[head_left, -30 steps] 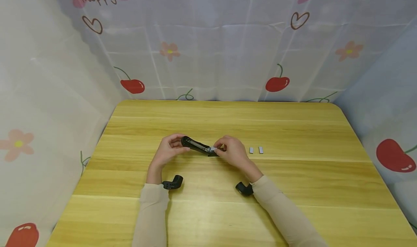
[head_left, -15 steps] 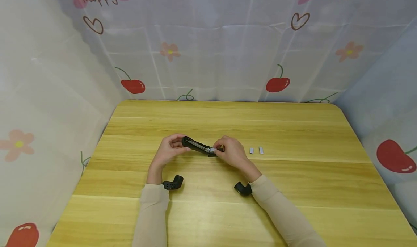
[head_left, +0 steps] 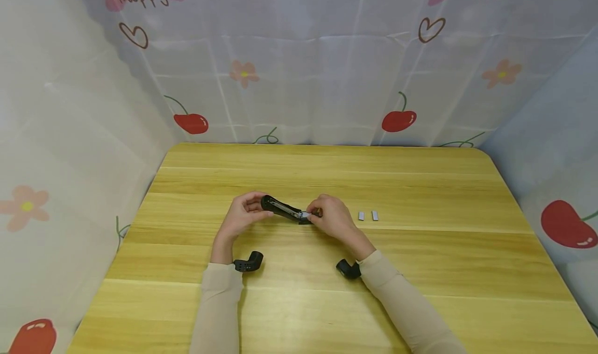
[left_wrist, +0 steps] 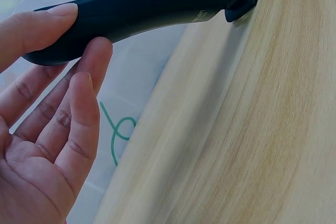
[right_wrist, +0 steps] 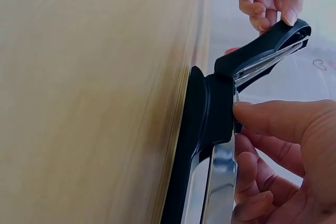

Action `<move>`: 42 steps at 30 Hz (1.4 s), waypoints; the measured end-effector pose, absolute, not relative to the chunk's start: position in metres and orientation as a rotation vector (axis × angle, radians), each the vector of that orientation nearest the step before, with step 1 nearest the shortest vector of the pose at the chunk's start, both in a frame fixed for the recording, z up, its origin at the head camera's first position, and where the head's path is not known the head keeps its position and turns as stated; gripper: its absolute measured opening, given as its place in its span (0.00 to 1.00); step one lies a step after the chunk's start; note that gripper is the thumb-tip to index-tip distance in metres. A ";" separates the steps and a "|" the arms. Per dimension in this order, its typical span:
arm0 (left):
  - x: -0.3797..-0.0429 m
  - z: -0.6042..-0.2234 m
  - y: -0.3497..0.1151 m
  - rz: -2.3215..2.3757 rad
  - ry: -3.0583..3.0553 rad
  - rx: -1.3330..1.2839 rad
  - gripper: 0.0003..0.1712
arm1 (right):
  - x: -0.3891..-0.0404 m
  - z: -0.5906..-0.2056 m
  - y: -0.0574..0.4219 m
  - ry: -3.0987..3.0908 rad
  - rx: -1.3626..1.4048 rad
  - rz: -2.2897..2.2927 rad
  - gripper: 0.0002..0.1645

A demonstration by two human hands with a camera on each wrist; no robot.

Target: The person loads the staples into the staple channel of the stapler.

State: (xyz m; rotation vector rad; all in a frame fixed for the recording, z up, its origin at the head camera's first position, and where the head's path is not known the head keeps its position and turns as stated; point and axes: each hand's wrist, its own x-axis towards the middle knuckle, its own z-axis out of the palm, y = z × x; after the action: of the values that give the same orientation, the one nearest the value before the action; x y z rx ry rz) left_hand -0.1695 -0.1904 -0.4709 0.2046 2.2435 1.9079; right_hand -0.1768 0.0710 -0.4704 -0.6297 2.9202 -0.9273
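A black stapler (head_left: pixel 282 209) stands on the table with its top cover swung far back to the left, baring the metal spring and channel inside. My left hand (head_left: pixel 239 218) holds the raised cover's end between thumb and fingers, seen closely in the left wrist view. My right hand (head_left: pixel 334 218) is at the stapler's magazine (right_wrist: pixel 222 182), thumb and fingers pinching a small silvery strip of staples (head_left: pixel 306 215) near the hinge. In the right wrist view the thumb and fingers mostly hide that strip.
Two small grey staple strips (head_left: pixel 367 216) lie on the wooden table (head_left: pixel 299 312) right of my right hand. Black wrist cameras (head_left: pixel 249 261) jut inward from both wrists. A printed curtain (head_left: pixel 308 84) surrounds the table's back and sides.
The right wrist has shifted very slightly left since a second ago. The stapler and my left hand stay practically where they were, with both hands keeping their hold.
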 end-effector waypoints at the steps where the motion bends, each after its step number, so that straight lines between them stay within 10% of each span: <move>1: -0.169 -0.471 -0.190 1.908 2.245 0.207 0.29 | -0.177 -0.470 0.071 2.920 -0.629 -0.925 0.04; 42: -0.169 -0.470 -0.189 1.899 2.262 0.193 0.29 | -0.174 -0.465 0.086 2.902 -0.622 -1.017 0.08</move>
State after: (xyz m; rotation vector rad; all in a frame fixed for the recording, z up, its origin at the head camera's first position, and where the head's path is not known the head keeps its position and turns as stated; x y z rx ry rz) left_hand -0.1693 -0.1887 -0.4697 0.1927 2.2621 1.8986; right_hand -0.1738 0.0864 -0.4653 -0.6221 2.9025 -1.0167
